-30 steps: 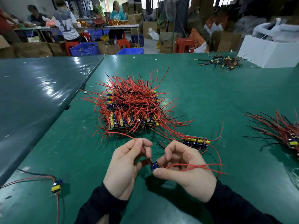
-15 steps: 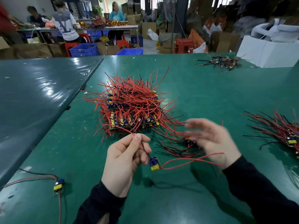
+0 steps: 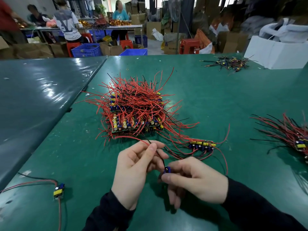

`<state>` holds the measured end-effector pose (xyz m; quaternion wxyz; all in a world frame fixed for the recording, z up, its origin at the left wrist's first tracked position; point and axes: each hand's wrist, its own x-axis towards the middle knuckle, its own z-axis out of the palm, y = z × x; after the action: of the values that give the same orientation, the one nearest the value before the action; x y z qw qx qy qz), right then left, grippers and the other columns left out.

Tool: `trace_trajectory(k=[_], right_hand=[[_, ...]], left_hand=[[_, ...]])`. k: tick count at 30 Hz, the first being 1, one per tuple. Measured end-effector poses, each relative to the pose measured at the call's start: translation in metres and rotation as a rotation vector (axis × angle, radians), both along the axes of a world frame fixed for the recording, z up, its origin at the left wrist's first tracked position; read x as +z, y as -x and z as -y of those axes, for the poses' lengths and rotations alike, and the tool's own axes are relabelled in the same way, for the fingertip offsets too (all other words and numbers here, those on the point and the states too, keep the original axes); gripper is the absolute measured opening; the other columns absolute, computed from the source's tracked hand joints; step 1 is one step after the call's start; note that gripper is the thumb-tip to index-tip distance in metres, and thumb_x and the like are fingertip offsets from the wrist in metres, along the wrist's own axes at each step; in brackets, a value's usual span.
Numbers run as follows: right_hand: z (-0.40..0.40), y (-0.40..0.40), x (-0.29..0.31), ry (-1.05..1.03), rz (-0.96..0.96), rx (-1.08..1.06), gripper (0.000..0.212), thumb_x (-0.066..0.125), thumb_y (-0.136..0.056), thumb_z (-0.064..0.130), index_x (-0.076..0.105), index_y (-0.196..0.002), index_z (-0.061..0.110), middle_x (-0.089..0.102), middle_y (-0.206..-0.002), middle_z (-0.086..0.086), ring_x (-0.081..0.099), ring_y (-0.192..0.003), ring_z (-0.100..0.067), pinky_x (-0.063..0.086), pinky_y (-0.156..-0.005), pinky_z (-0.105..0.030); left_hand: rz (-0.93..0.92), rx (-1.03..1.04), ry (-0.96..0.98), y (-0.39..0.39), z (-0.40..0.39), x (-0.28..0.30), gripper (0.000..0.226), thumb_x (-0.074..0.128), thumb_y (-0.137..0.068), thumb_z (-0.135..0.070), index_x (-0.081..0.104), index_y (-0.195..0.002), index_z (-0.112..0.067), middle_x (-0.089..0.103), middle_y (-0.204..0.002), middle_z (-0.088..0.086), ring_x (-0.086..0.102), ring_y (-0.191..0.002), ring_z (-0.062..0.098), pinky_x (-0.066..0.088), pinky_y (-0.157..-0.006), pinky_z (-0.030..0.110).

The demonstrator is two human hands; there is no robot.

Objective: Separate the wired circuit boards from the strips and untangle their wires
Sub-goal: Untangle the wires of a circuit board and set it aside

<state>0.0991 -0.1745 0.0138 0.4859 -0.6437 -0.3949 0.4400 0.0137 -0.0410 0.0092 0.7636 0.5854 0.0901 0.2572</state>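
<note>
A worker's left hand (image 3: 135, 170) is raised palm-inward above the green table (image 3: 216, 100), thumb and forefinger pinching a red and a black wire (image 3: 146, 142). The right hand (image 3: 195, 180), knuckles up, nips a small blue circuit board (image 3: 167, 170) between thumb and fingertips, just beside the left hand. Both wrists are in dark sleeves (image 3: 260, 207). Behind them sits the heaped pile of wired boards (image 3: 135, 107), with one strip (image 3: 202, 145) lying near the right hand. No legible writing shows.
</note>
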Motion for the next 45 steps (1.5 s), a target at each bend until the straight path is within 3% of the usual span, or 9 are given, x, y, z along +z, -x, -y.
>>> trace_trajectory(k=[7,11,15,20,23,28,32,38,45], right_hand=[[-0.001,-0.002,-0.002,0.003,0.236,-0.059,0.018,0.050,-0.097,0.019,0.059,-0.088,0.008,0.044,-0.039,0.010,0.036,-0.035,-0.002,0.028,-0.041,-0.016],[0.000,-0.003,-0.004,0.019,0.297,-0.036,0.021,0.053,-0.095,0.024,0.058,-0.078,0.013,0.052,-0.043,0.005,0.043,-0.034,-0.006,0.033,-0.040,-0.016],[-0.001,-0.001,-0.002,0.000,0.370,-0.121,0.037,0.053,-0.083,0.047,0.065,-0.077,0.013,0.068,-0.059,-0.001,0.052,-0.040,-0.006,0.038,-0.045,-0.015],[-0.004,0.001,-0.012,-0.049,0.389,-0.221,0.045,0.051,-0.080,0.054,0.065,-0.093,0.013,0.071,-0.082,-0.010,0.067,-0.065,-0.031,0.054,-0.061,-0.049],[-0.004,-0.001,-0.016,-0.061,0.380,-0.266,0.025,0.055,-0.082,0.045,0.061,-0.104,0.033,0.070,-0.078,-0.009,0.067,-0.056,-0.025,0.050,-0.051,-0.026],[-0.003,-0.001,-0.009,-0.126,0.629,-0.292,0.021,0.056,-0.086,0.041,0.069,-0.092,0.026,0.068,-0.080,0.008,0.063,-0.074,-0.010,0.051,-0.075,-0.039],[-0.007,0.002,-0.010,-0.170,0.446,-0.271,0.022,0.050,-0.087,0.022,0.065,-0.081,0.007,0.068,-0.075,-0.008,0.063,-0.072,-0.027,0.050,-0.074,-0.048],[-0.005,0.003,-0.008,-0.189,0.410,-0.326,0.026,0.047,-0.090,0.033,0.060,-0.074,0.017,0.056,-0.050,0.002,0.047,-0.044,-0.007,0.038,-0.050,-0.019],[-0.003,0.003,-0.010,-0.199,0.625,-0.219,0.026,0.050,-0.094,0.028,0.053,-0.070,0.018,0.054,-0.050,0.002,0.045,-0.047,-0.006,0.038,-0.053,-0.024]], left_hand=[[-0.069,0.001,-0.174,-0.002,-0.004,-0.007,0.003,0.072,-0.069,-0.005,0.073,-0.070,-0.003,0.066,-0.065,0.012,0.052,-0.049,0.012,0.044,-0.048,0.019],[-0.054,0.093,-0.346,-0.001,-0.001,-0.010,0.003,0.069,-0.074,-0.004,0.071,-0.072,-0.006,0.061,-0.054,0.008,0.054,-0.049,0.012,0.045,-0.052,0.020],[-0.097,0.043,-0.225,-0.002,-0.002,-0.008,0.006,0.072,-0.074,0.003,0.073,-0.070,-0.002,0.063,-0.055,0.008,0.053,-0.048,0.012,0.045,-0.050,0.019],[-0.119,-0.004,-0.158,-0.001,-0.003,-0.003,0.020,0.070,-0.065,-0.016,0.075,-0.076,0.000,0.062,-0.062,0.010,0.049,-0.048,0.009,0.040,-0.046,0.016],[-0.123,-0.015,-0.106,-0.002,-0.002,-0.005,0.021,0.069,-0.066,-0.015,0.074,-0.076,0.003,0.055,-0.053,0.007,0.048,-0.046,0.010,0.038,-0.044,0.016],[-0.140,-0.030,-0.018,-0.002,-0.004,-0.005,0.023,0.071,-0.062,-0.018,0.075,-0.074,0.002,0.058,-0.055,0.012,0.048,-0.045,0.010,0.038,-0.043,0.016],[-0.160,-0.048,-0.023,-0.001,-0.003,-0.005,0.023,0.069,-0.065,-0.020,0.076,-0.077,-0.002,0.058,-0.055,0.008,0.047,-0.045,0.010,0.036,-0.042,0.016],[-0.175,-0.027,-0.071,-0.001,-0.003,-0.002,0.029,0.057,-0.078,-0.025,0.072,-0.081,0.001,0.060,-0.063,0.006,0.048,-0.044,0.014,0.037,-0.040,0.019],[-0.151,-0.049,0.081,0.001,-0.006,0.003,0.033,0.050,-0.082,-0.027,0.073,-0.088,-0.004,0.059,-0.069,0.004,0.047,-0.045,0.012,0.038,-0.041,0.018]])
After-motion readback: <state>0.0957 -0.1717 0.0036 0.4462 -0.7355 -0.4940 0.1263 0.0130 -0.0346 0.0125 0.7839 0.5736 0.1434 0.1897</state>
